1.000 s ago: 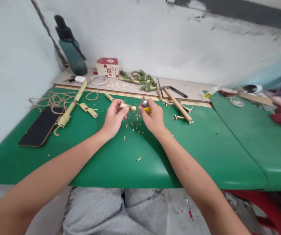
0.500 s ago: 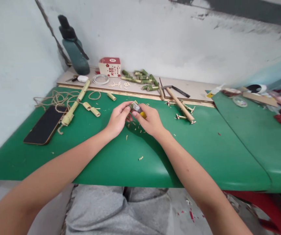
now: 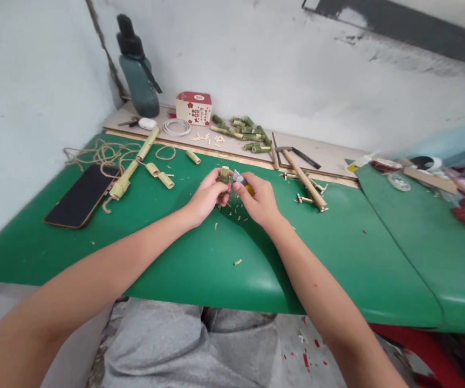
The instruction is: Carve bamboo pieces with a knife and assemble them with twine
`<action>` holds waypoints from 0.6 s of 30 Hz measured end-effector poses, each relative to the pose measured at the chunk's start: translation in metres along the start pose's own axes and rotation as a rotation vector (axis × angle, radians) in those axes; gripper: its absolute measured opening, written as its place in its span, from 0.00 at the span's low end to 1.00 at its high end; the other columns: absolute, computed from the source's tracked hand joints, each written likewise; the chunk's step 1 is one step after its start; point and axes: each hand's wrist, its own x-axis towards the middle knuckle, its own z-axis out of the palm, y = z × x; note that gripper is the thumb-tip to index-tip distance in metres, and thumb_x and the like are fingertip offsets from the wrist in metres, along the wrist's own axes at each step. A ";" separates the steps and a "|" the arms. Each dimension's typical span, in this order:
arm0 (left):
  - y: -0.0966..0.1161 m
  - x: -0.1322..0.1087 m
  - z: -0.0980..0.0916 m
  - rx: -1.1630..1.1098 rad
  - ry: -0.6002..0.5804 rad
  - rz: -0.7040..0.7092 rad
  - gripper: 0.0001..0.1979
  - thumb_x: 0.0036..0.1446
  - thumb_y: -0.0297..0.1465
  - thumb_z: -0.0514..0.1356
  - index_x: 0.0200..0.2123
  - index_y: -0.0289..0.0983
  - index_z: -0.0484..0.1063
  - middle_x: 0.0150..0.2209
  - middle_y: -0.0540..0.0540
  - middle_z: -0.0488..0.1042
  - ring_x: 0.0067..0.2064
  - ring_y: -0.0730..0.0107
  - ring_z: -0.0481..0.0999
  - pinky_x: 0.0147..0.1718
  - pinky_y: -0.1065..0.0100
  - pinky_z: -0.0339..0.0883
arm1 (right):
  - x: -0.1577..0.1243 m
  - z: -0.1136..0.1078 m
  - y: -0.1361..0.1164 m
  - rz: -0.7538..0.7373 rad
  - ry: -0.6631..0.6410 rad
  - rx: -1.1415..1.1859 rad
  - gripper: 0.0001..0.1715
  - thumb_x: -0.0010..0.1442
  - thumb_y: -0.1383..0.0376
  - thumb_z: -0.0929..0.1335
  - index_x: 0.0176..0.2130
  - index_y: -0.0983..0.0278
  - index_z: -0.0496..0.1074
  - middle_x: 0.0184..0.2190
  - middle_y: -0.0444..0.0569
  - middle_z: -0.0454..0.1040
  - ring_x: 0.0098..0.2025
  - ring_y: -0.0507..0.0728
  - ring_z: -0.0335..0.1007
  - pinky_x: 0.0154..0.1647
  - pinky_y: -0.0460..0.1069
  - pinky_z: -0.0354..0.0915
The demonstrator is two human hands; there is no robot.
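My left hand (image 3: 209,197) is closed around a short green bamboo piece (image 3: 225,173), its pale cut end facing up. In my right hand (image 3: 259,198) is a utility knife (image 3: 239,179) with a grey front and a yellow part, mostly covered by my fingers. The knife's tip sits just right of the bamboo, and a small gap seems to part them. Beneath both hands, thin bamboo shavings (image 3: 239,218) lie scattered on the green table mat (image 3: 168,269).
Left are a phone (image 3: 81,196), twine (image 3: 95,153) and a long bamboo stick (image 3: 133,167). Along the back stand a bottle (image 3: 141,83), a box (image 3: 194,109) and cut bamboo pieces (image 3: 248,129). A hammer (image 3: 305,180) lies right, near small bamboo assemblies (image 3: 303,199).
The knife has come away from the bamboo piece toward the right, and the bamboo now stands more upright in my left hand. The whole view has tilted slightly.
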 end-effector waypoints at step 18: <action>0.000 0.000 -0.005 0.041 -0.045 0.011 0.12 0.56 0.37 0.58 0.42 0.37 0.70 0.25 0.52 0.71 0.21 0.75 0.66 0.20 0.72 0.57 | 0.000 -0.007 -0.006 0.055 0.011 -0.046 0.31 0.73 0.38 0.60 0.34 0.59 0.65 0.25 0.43 0.66 0.28 0.54 0.58 0.33 0.51 0.51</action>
